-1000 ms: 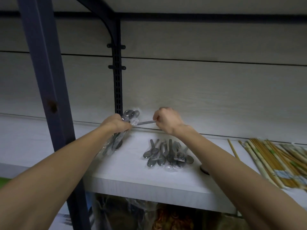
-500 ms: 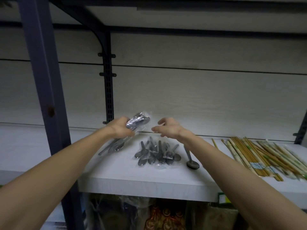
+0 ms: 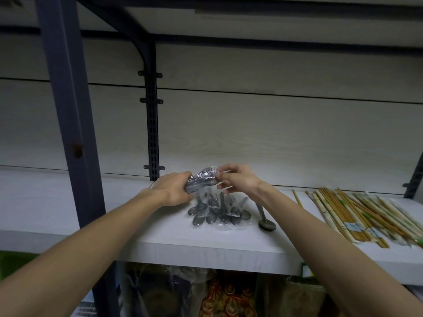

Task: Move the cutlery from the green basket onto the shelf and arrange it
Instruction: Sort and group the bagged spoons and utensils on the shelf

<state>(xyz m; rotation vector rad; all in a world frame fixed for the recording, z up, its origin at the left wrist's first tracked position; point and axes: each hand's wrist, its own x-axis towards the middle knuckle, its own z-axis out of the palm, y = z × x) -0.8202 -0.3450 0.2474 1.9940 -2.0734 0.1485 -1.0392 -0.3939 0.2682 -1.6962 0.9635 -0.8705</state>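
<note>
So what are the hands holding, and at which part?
Both hold one plastic-wrapped spoon bundle: left hand grips its left end, right hand pinches its right end.

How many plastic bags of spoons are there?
2. One clear plastic bag of metal spoons is held between the left hand and right hand; the other bag of spoons lies on the white shelf beneath.

Right hand (image 3: 238,179) now pinching plastic-wrapped spoon bundle (image 3: 202,180); loose spoon (image 3: 265,219) laid on shelf (image 3: 160,239).
</note>
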